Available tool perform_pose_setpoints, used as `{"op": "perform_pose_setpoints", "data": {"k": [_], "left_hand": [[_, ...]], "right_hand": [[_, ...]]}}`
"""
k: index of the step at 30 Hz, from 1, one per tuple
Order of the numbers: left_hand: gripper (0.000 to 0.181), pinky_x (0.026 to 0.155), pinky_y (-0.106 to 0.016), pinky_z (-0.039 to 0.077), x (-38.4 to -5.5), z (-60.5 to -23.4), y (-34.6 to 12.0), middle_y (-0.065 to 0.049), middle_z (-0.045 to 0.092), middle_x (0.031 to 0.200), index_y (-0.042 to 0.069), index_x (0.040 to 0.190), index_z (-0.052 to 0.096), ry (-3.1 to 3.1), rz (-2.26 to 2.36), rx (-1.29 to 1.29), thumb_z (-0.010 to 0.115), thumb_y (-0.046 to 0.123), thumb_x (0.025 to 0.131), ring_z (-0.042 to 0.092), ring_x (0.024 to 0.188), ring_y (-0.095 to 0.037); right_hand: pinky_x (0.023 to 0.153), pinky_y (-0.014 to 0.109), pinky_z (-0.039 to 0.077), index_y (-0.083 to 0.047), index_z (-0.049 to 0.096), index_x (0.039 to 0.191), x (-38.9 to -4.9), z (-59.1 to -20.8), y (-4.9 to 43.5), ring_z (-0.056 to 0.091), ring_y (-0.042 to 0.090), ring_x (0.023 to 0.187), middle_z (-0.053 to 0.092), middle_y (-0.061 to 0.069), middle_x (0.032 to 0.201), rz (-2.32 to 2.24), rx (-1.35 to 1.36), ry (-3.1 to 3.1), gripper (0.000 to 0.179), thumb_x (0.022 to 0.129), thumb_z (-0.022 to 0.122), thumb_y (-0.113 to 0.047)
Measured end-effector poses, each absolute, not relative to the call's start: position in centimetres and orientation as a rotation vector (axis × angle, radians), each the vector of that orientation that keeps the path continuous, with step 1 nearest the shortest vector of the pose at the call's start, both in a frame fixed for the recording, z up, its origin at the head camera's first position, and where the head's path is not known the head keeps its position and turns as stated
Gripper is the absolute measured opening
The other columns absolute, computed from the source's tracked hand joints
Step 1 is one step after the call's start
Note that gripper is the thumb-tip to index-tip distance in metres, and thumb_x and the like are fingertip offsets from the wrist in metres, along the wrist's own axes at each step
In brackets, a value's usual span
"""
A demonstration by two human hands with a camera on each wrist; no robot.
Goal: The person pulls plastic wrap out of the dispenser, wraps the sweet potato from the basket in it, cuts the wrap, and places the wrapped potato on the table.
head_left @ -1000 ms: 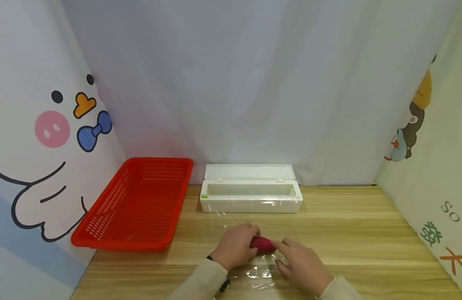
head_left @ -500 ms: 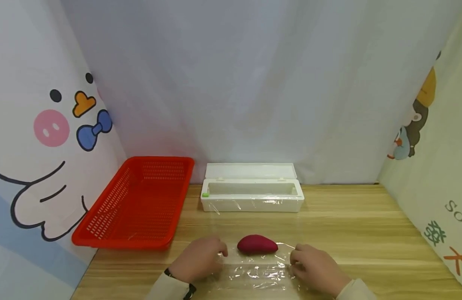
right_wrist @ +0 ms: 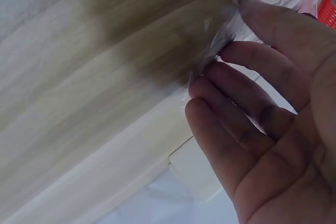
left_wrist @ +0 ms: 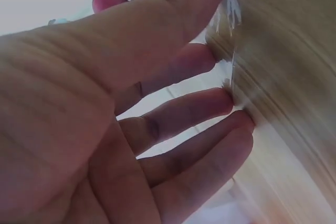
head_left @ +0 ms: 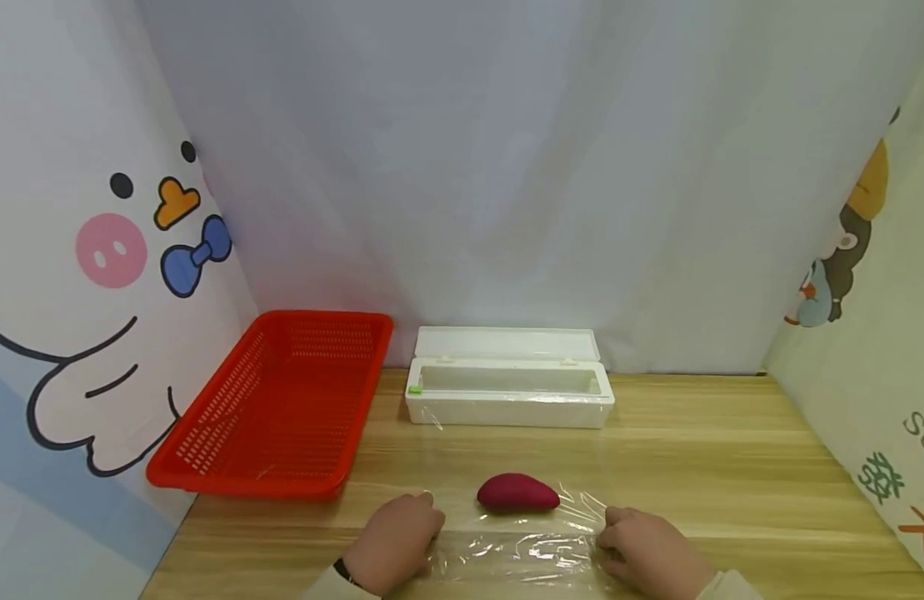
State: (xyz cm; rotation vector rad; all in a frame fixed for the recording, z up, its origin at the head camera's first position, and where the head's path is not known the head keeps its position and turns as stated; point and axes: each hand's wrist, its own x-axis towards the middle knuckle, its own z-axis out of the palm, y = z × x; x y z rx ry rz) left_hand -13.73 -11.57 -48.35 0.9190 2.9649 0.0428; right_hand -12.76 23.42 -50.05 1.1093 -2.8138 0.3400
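Note:
A purple-red sweet potato lies on clear plastic wrap stretched over the wooden table. The wrap's near part is creased and shiny. At its left side my left hand pinches the film; the left wrist view has the film by the thumb tip, the other fingers loosely bent. My right hand pinches the right side, pulling creases toward the sweet potato. In the right wrist view, bunched film shows between thumb and fingers. Neither hand touches the sweet potato.
Behind the sweet potato stands a white wrap dispenser box, its lid raised, with a small green piece at its left front corner. A red perforated basket sits at the left. A pale curtain closes off the back.
Both hands have let go of the sweet potato and moved apart to the wrap's two sides, then slightly nearer the person. The sweet potato now lies free, and the wrap is gripped at both sides.

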Motion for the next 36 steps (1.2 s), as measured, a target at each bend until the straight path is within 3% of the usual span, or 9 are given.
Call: {"op": "perform_pose_setpoints", "data": {"k": [5,11,23,33,36], "left_hand": [[0.033,0.057,-0.03,0.043,-13.7,-48.3,-10.8,0.001,0.048,0.069,0.016,0.065,0.057,2.974,-0.037,0.893,0.087,0.022,0.056,0.048,0.061,-0.016],[0.019,0.055,-0.031,0.043,-13.3,-48.2,-10.9,0.0,0.05,0.067,0.015,0.067,0.061,3.03,-0.044,0.947,0.078,0.01,0.061,0.048,0.058,-0.017],[0.014,0.052,-0.031,0.044,-12.9,-48.2,-10.3,-0.001,0.051,0.066,0.015,0.066,0.061,3.089,-0.089,0.972,0.073,0.008,0.067,0.051,0.057,-0.019],[0.023,0.048,-0.03,0.039,-13.2,-48.8,-10.8,0.002,0.051,0.063,0.018,0.065,0.056,3.153,-0.144,1.094,0.077,0.012,0.06,0.049,0.052,-0.017],[0.027,0.047,-0.03,0.039,-13.3,-48.9,-10.7,0.002,0.05,0.062,0.017,0.069,0.055,3.157,-0.145,1.083,0.079,0.013,0.059,0.05,0.052,-0.017]], "right_hand": [[0.05,0.017,0.03,-0.026,0.059,0.062,-12.7,-49.9,23.3,0.027,0.002,0.055,0.033,-0.016,0.067,0.296,1.12,-2.791,0.024,0.077,0.073,-0.013],[0.048,0.019,0.028,-0.024,0.057,0.059,-12.7,-49.8,22.5,0.026,0.003,0.055,0.031,-0.013,0.066,0.192,1.055,-2.836,0.025,0.074,0.074,-0.015],[0.046,0.02,0.026,-0.024,0.052,0.053,-12.5,-49.6,22.4,0.025,0.005,0.053,0.029,-0.012,0.064,0.157,1.006,-2.864,0.028,0.068,0.072,-0.012],[0.048,0.022,0.032,-0.021,0.058,0.066,-12.3,-49.3,22.2,0.032,0.003,0.055,0.036,-0.013,0.066,0.197,0.927,-2.918,0.018,0.072,0.076,-0.019],[0.048,0.024,0.035,-0.016,0.054,0.076,-12.3,-49.3,22.3,0.036,0.003,0.054,0.04,-0.013,0.066,0.168,0.907,-2.921,0.025,0.072,0.078,-0.022]]}}
